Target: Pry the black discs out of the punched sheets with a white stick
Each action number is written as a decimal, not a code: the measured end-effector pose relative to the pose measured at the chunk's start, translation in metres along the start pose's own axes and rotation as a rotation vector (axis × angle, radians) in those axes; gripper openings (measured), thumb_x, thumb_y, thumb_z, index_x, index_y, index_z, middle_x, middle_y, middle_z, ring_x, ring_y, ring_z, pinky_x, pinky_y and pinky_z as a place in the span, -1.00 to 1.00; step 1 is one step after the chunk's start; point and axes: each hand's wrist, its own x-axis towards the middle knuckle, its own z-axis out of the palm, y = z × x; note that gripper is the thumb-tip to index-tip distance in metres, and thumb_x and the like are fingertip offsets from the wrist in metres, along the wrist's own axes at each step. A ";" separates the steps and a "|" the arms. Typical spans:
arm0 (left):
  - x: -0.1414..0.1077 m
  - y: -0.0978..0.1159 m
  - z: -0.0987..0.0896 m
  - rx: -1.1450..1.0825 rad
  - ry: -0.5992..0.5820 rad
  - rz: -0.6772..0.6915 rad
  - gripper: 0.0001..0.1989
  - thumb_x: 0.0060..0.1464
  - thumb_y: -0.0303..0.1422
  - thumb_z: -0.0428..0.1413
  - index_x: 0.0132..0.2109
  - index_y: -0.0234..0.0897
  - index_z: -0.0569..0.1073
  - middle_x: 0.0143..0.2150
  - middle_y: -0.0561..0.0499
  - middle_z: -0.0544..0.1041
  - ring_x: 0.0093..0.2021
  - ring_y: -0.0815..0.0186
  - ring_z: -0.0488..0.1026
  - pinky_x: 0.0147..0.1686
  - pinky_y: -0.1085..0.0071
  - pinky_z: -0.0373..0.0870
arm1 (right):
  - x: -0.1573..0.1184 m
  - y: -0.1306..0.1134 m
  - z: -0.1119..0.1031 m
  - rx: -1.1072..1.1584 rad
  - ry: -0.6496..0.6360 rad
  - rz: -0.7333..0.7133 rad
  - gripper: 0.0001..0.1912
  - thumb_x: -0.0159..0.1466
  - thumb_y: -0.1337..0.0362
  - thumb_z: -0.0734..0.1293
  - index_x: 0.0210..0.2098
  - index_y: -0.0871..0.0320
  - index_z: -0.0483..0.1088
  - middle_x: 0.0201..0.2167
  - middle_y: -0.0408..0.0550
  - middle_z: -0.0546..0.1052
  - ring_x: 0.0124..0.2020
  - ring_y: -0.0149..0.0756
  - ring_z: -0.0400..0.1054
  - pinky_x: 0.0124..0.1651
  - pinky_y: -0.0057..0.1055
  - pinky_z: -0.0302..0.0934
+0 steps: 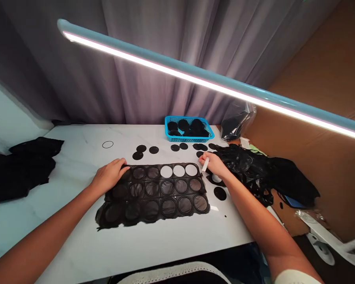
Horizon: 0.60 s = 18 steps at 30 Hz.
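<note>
Head view: a white desk (154, 244) carried a black sheet (159, 196) that lay flat near its middle, between the two forearms.
Black sheet: it bore three rows of six ringed circles; the three rightmost circles of the far row showed white, the others dark, and its near edge was ragged.
Left hand (109, 174): it rested at the sheet's far left corner, thumb and fingers close together; whether it pinched the edge or only pressed down, I could not tell.
Right hand (214, 162): it was closed around a white stick (205, 164), just beyond the sheet's far right corner, the stick's lower end pointing down.
Loose discs: one black disc (220, 193) lay to the right of the sheet, while several more lay scattered beyond its far edge.
Thin ring (107, 144): it lay on the desk, beyond the left hand.
Blue basket (189, 139): it stood at the back, with black round pieces inside.
Black pile (245, 165): it was heaped beside the right hand.
Black cloth (26, 165): it lay at the far left.
Lamp (180, 69): lit, it slanted across overhead.
</note>
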 end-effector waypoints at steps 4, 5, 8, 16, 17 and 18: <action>0.001 0.021 -0.002 0.111 0.099 0.049 -0.73 0.21 -0.34 -0.03 -0.04 -0.34 0.45 0.02 -0.33 0.41 0.08 -0.20 0.34 -0.04 -0.04 0.32 | -0.008 0.002 -0.008 0.154 0.065 0.050 -0.66 0.29 -0.04 0.20 -0.42 0.04 0.06 -0.25 -0.02 0.53 -0.32 -0.32 0.38 -0.29 -0.40 0.29; 0.000 0.032 -0.002 0.127 0.107 0.108 -0.74 0.21 -0.36 -0.03 -0.02 -0.34 0.45 0.05 -0.33 0.40 0.09 -0.20 0.33 -0.02 -0.06 0.32 | -0.013 0.000 -0.011 0.215 0.072 0.071 -0.67 0.33 -0.07 0.14 -0.37 0.03 0.09 -0.26 -0.03 0.53 -0.32 -0.31 0.39 -0.29 -0.39 0.30; -0.008 0.079 0.008 0.050 0.050 0.407 -0.77 0.24 -0.37 0.03 0.00 -0.28 0.46 0.10 -0.24 0.41 0.08 -0.05 0.39 -0.01 0.05 0.39 | -0.032 -0.008 -0.012 0.453 0.031 0.139 -0.61 0.38 -0.13 0.03 -0.22 0.02 0.22 -0.46 -0.14 0.45 -0.45 -0.31 0.33 -0.38 -0.39 0.26; -0.031 0.174 0.065 -0.163 -0.080 0.847 -0.41 0.19 -0.16 0.21 0.29 -0.25 0.31 0.39 -0.30 0.19 0.41 -0.07 0.09 0.33 -0.03 0.06 | -0.074 -0.009 0.016 0.367 -0.160 0.135 -0.82 0.35 0.11 0.22 -0.19 0.07 0.33 -0.45 -0.17 0.47 -0.46 -0.36 0.34 -0.40 -0.42 0.20; -0.032 0.175 0.069 -0.165 -0.086 0.844 -0.40 0.20 -0.15 0.20 0.30 -0.23 0.29 0.40 -0.29 0.17 0.42 -0.08 0.06 0.33 -0.05 0.04 | -0.078 -0.008 0.017 0.370 -0.149 0.144 -0.85 0.36 0.13 0.22 -0.19 0.07 0.28 -0.45 -0.18 0.49 -0.45 -0.36 0.36 -0.40 -0.42 0.21; -0.033 0.174 0.072 -0.168 -0.089 0.842 -0.40 0.21 -0.14 0.19 0.32 -0.20 0.28 0.41 -0.28 0.15 0.42 -0.09 0.04 0.34 -0.06 0.02 | -0.081 -0.006 0.017 0.378 -0.140 0.157 -0.86 0.36 0.14 0.22 -0.20 0.06 0.24 -0.43 -0.17 0.51 -0.44 -0.35 0.38 -0.39 -0.42 0.23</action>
